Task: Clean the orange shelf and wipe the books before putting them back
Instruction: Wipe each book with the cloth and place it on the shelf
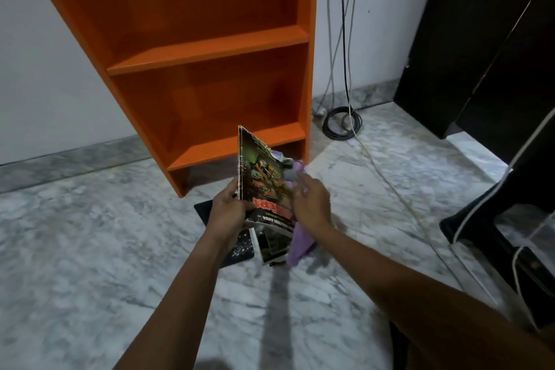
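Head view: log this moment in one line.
left hand grips book | right hand presses purple cloth on its cover | other books on floor

Dim, even indoor light; a soft shadow stripe lies on the near floor point(279, 297). The right hand point(310, 204) is motion-blurred. Wide-angle distortion slants the orange shelf point(210, 48).

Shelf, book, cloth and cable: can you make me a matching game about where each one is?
Things:
1 orange shelf
2 book
3 purple cloth
4 black cable

Places:
A coiled on the floor
B gripped by the left hand
C against the white wall
D under the right hand

Pairs: 1-C, 2-B, 3-D, 4-A
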{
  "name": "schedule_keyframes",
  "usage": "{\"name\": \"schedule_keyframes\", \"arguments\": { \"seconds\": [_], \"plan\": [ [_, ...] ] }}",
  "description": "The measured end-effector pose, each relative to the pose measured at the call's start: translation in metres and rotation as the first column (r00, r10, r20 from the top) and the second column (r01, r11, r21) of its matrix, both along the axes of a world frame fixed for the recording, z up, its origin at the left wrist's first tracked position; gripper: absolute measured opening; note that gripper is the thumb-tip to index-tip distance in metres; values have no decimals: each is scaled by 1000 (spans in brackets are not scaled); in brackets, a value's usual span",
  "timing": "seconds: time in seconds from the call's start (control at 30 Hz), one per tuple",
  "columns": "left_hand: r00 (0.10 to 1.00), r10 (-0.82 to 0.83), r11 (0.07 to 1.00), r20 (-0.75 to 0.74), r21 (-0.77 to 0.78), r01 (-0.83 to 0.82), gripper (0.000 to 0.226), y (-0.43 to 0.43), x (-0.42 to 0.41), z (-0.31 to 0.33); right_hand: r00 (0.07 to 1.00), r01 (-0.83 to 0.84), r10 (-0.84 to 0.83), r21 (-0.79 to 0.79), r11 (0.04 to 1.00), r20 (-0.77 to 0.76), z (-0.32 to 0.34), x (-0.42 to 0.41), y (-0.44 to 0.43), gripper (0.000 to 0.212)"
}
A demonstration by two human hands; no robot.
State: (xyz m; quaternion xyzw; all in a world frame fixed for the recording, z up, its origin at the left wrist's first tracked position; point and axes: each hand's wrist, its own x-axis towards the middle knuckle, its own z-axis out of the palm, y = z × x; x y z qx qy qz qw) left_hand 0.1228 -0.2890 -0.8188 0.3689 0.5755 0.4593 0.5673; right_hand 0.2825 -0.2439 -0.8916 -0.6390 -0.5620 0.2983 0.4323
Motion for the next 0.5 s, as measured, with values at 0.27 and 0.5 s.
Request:
{"name": "schedule_keyframes", "arguments": {
  "seconds": [0.27, 0.5],
  "plan": [
    [994, -98, 993, -47, 63, 101, 72, -2, 8, 3, 964, -263, 261, 39, 964, 59, -4, -40, -6, 51],
    [989, -138, 987, 45, 86, 134, 74, -6, 9, 15, 999, -5, -2, -144, 990, -44, -35, 3, 24, 44]
  ]
}}
